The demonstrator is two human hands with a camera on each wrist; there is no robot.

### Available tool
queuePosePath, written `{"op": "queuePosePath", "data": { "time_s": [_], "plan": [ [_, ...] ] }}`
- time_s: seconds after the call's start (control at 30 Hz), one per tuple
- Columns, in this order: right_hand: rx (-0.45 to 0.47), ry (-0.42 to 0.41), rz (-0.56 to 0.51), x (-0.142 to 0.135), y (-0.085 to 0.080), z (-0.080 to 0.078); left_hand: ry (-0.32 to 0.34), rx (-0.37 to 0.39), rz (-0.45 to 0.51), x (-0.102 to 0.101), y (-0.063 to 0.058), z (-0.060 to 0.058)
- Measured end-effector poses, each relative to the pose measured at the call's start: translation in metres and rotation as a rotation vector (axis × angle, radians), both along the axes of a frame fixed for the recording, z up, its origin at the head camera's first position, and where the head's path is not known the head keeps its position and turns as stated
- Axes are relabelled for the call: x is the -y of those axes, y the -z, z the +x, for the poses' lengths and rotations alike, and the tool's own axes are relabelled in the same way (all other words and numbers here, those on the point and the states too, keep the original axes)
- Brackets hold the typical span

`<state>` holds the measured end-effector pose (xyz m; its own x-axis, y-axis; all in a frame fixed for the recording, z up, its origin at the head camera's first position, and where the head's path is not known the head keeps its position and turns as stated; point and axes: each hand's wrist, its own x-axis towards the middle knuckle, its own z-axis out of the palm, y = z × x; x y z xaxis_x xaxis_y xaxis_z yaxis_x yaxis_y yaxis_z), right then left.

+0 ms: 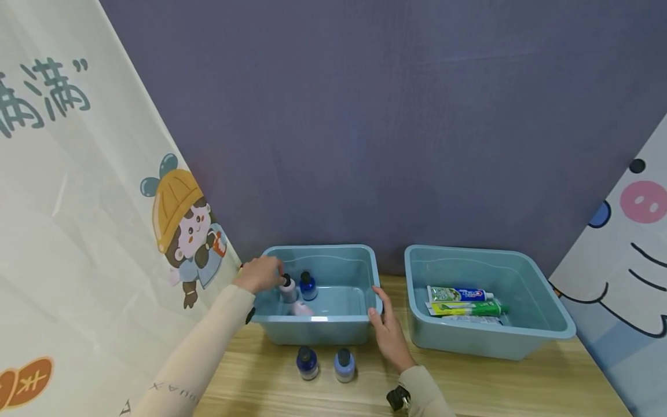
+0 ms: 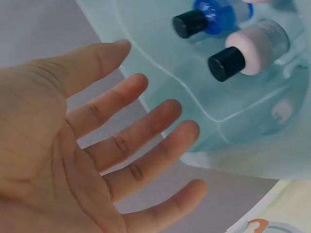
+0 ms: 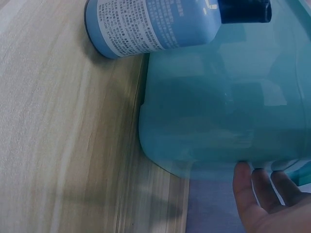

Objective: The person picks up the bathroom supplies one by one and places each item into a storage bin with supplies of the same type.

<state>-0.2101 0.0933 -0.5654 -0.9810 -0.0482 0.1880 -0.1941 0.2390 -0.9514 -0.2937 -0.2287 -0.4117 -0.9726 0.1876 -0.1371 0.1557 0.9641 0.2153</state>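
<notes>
Over the left end of a light blue plastic bin (image 1: 333,333) is my left hand (image 1: 260,274), right above a pink bottle (image 1: 289,292) with a black cap. The left wrist view has that hand (image 2: 102,131) with fingers spread and nothing in it. Beside the pink bottle stands a dark blue bottle (image 1: 308,289); a pale pink item (image 1: 301,309) lies at the bin's front wall. My right hand (image 1: 392,335) grips the bin's right rim near the front corner, its fingertips (image 3: 243,177) against the outer wall in the right wrist view.
On the wooden table (image 1: 260,376) before the bin stand a dark blue bottle (image 1: 307,367) and a light blue bottle (image 1: 344,368). A second bin (image 1: 469,340) to the right holds several toothpaste tubes (image 1: 464,308). A dark cloth wall (image 1: 375,127) rises behind.
</notes>
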Motion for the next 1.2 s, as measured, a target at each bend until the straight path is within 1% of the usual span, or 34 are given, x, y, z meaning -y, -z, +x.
{"op": "queuePosePath", "data": {
  "time_s": [0.1,0.2,0.3,0.37,0.5,0.63,0.77,0.83,0.9,0.97,1.07,1.17,1.2],
  "plan": [
    [-0.004,-0.001,0.005,-0.001,0.000,0.000,0.011,-0.076,0.078,0.005,-0.001,0.008],
    [-0.019,-0.001,0.012,-0.001,0.000,-0.001,0.022,-0.190,0.173,0.008,0.000,0.018],
    [-0.019,0.002,0.003,0.000,0.001,-0.001,0.021,-0.330,0.274,0.008,0.007,0.035],
    [-0.012,0.002,-0.005,0.000,0.002,-0.001,0.001,-0.424,0.335,0.005,0.013,0.048],
    [0.008,0.004,-0.014,-0.001,0.005,-0.002,-0.064,-0.597,0.468,0.000,0.028,0.075],
    [0.007,0.007,-0.019,-0.001,0.006,-0.003,-0.139,-0.766,0.595,-0.009,0.046,0.097],
    [0.004,0.012,-0.009,-0.001,0.008,-0.002,-0.211,-0.949,0.724,-0.022,0.064,0.114],
    [0.002,0.012,-0.010,0.000,0.008,-0.002,-0.227,-1.031,0.781,-0.030,0.073,0.121],
    [-0.002,0.011,-0.012,0.000,0.008,-0.002,-0.221,-1.098,0.824,-0.038,0.085,0.126],
    [-0.010,0.010,-0.018,0.001,0.007,-0.003,-0.191,-1.136,0.855,-0.044,0.096,0.129],
    [-0.023,0.011,-0.021,0.001,0.007,-0.004,-0.152,-1.128,0.894,-0.051,0.116,0.135],
    [-0.026,0.012,-0.015,0.002,0.007,-0.004,-0.132,-1.056,0.928,-0.056,0.136,0.140],
    [-0.024,0.012,-0.018,0.001,0.007,-0.005,-0.133,-1.018,0.932,-0.057,0.142,0.141]
  ]
}}
